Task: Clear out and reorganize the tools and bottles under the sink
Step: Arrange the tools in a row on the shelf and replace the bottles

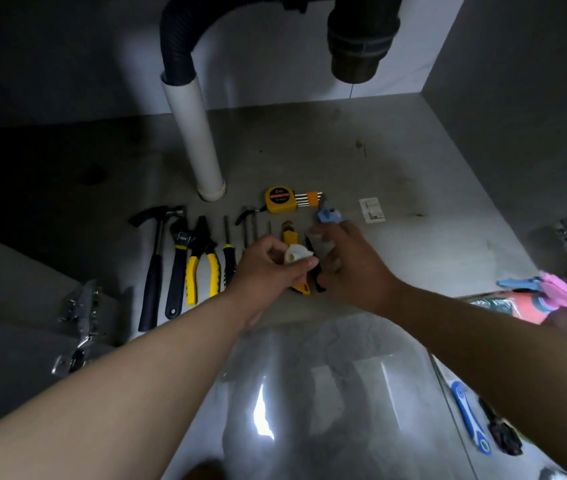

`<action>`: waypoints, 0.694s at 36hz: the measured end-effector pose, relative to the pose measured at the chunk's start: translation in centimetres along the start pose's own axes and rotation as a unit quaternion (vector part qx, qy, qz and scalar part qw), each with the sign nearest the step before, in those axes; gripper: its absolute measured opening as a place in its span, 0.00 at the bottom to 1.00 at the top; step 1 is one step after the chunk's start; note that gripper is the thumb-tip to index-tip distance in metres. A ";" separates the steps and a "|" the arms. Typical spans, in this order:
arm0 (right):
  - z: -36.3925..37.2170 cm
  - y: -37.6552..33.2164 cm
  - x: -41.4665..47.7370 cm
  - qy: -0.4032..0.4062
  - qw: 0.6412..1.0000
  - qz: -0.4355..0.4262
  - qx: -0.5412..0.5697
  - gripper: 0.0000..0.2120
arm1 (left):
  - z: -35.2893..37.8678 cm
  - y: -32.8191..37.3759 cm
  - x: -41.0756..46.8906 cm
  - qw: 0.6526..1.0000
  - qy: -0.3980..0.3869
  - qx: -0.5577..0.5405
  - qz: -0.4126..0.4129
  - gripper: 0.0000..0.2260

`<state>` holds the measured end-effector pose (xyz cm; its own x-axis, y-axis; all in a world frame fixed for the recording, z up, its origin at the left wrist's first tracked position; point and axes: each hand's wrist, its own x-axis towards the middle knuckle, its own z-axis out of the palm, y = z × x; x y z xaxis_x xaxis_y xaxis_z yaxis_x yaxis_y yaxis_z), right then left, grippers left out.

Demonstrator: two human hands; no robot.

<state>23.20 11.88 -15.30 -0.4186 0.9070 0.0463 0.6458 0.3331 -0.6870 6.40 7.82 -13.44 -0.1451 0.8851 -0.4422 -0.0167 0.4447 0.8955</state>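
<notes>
White roll (296,257) sits pinched in the curled fingers of the left hand (268,268), over the cabinet floor (413,168). The right hand (351,263) is just beside it at 3 o'clock, its fingers bent and blurred; I cannot tell whether it grips anything. A blue piece (327,215) lies just past its fingertips at 11 o'clock. The hammer (153,265), wrench (177,268) and pliers (202,261) line up toward 9 o'clock, with the tape measure (278,199) at 12. Bare floor spreads from 12 to 3 o'clock up to the back wall (258,64) and side wall (517,64). A white pipe (194,133) stands at 11.

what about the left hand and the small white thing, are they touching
Touching. The head view shows the left hand with thumb and fingers curled round the small white thing, gripping it.
</notes>
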 end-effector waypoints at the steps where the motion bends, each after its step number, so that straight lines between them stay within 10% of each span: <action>1: -0.1 -0.5 -0.5 -0.015 1.000 -0.018 -0.002 0.30 | 0.1 0.1 -0.1 1.000 0.003 0.015 0.001 0.16; 11: -0.1 -3.1 -2.2 0.065 0.998 0.009 -0.013 0.13 | 1.4 1.1 -1.2 0.994 0.030 0.103 0.025 0.17; 25: 1.4 0.8 -0.6 0.125 0.960 0.249 -0.034 0.15 | -0.1 -0.1 -0.6 0.986 0.048 0.160 0.023 0.07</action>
<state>23.02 11.27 -16.92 0.1130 0.9889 -0.0969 0.7694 -0.1488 -0.6212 6.39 7.27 -13.26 -0.2317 0.8953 -0.3806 0.3020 0.4380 0.8467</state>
